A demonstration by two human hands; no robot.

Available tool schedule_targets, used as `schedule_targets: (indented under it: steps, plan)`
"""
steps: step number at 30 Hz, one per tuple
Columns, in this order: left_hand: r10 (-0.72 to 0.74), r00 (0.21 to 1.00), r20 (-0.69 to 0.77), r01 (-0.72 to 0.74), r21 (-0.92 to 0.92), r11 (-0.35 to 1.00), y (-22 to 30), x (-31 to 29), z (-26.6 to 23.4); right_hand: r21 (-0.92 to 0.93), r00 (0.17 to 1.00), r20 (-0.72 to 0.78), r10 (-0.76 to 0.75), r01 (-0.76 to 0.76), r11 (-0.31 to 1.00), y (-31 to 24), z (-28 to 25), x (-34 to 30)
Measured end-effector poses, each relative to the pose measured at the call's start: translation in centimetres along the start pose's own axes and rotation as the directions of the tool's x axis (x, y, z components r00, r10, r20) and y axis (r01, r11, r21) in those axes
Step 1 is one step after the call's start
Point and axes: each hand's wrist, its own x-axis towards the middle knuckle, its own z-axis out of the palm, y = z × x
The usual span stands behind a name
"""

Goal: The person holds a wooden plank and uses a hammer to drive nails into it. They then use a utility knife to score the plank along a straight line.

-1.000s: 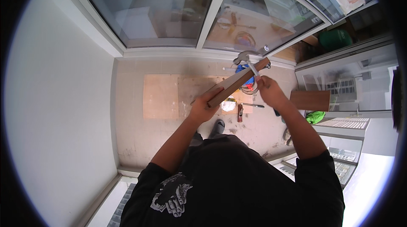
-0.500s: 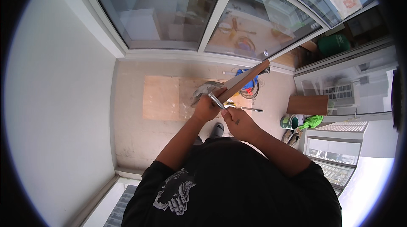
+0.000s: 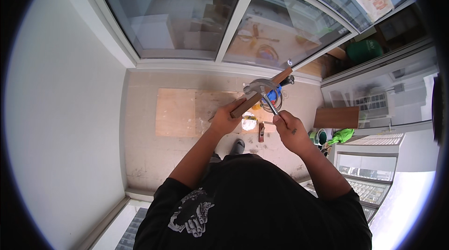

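Observation:
My left hand (image 3: 226,117) grips the near end of a long, narrow brown wooden board (image 3: 245,105), which slants up and away to the right. In my right hand (image 3: 292,131) is a claw hammer (image 3: 270,102), held by its metal handle, with the grip end inside my fist. Its curved steel head lies across the board in the picture; whether it touches the wood I cannot tell. Beyond the board, partly covered by it, a blue thing (image 3: 275,95) sits with a coil of cable or hose (image 3: 280,103) on the floor.
Under my hands lies a plywood sheet (image 3: 175,110). A small reddish-brown tool (image 3: 261,133) is on the floor near my foot (image 3: 238,146). To the right are a green bucket (image 3: 319,136), a bright green cloth (image 3: 342,135) and a brown panel (image 3: 336,117). Glass panes (image 3: 173,21) stand ahead.
My right hand has moved right, away from my left, and the hammer head has swung from the board's left side to over the board. My left hand still holds the board.

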Motion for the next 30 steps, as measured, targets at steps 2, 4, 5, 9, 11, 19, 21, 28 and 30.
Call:
schedule_targets:
  steps: [2, 4, 5, 9, 11, 19, 21, 28, 30]
  plan:
    - [0.009, 1.0, -0.002, -0.009, 0.029, 1.0, 0.4, -0.2, 0.0, 0.013, 0.999, -0.035, -0.012, 0.012, 1.0, 0.3, 0.0, 0.1]
    - [0.03, 0.999, -0.011, -0.03, 0.037, 0.999, 0.7, -0.3, 0.3, -0.041, 0.994, -0.048, -0.095, 0.094, 0.995, 1.4, 0.7, 0.6]
    - [0.041, 0.999, -0.015, -0.04, 0.045, 0.998, 0.7, -0.4, 0.4, -0.065, 0.989, -0.053, -0.139, 0.135, 0.989, 2.0, 1.3, 0.8]
    - [0.012, 0.999, 0.037, -0.018, 0.169, 0.985, -0.6, -0.7, 0.5, -0.163, 0.981, 0.077, -0.181, 0.191, 0.968, 2.4, 4.0, 0.9]
    - [0.092, 0.996, 0.003, -0.091, 0.211, 0.973, -0.7, -0.9, 0.7, -0.205, 0.983, 0.085, -0.162, 0.177, 0.963, 2.3, 5.0, 0.9]
    - [0.105, 0.994, -0.032, -0.103, 0.062, 0.993, 0.7, -1.2, 1.0, -0.257, 0.994, 0.037, -0.103, 0.109, 0.96, 3.7, 4.3, 3.2]
    - [0.112, 0.993, -0.038, -0.108, 0.078, 0.991, 0.7, -1.1, 1.2, -0.286, 0.996, 0.018, -0.09, 0.091, 0.954, 4.2, 3.2, 4.3]
    - [0.128, 0.991, -0.039, -0.122, 0.116, 0.986, 0.3, -1.2, 1.2, -0.296, 0.984, -0.103, -0.146, 0.11, 0.949, 7.0, -1.2, 8.3]
    - [0.143, 0.988, -0.05, -0.136, 0.13, 0.982, 0.2, -1.2, 1.4, -0.296, 0.985, -0.129, -0.118, 0.075, 0.952, 8.3, -2.8, 9.4]
